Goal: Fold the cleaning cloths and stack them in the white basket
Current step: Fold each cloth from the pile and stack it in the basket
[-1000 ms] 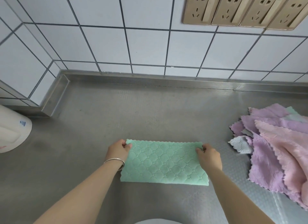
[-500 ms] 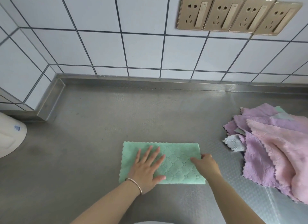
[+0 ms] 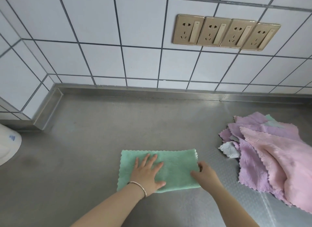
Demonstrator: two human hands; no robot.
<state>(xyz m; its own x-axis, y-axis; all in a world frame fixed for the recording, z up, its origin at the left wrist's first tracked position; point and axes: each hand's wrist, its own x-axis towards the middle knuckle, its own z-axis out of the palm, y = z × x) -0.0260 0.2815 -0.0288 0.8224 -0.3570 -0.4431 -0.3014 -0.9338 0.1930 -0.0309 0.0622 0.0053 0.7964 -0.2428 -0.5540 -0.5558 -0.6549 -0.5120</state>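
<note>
Non-task stuff: steel counter, tiled wall, sockets, white obj.

Steel counter [image 3: 104,134] under + all round both hands, raised metal lip at back. White tile wall w/ dark grout [image 3: 101,41] beyond them. Row of 4 gold wall sockets [image 3: 226,32] up above R hand. White rounded obj w/ blue mark [image 3: 8,144] far L of L hand, cut off by frame edge.
</note>
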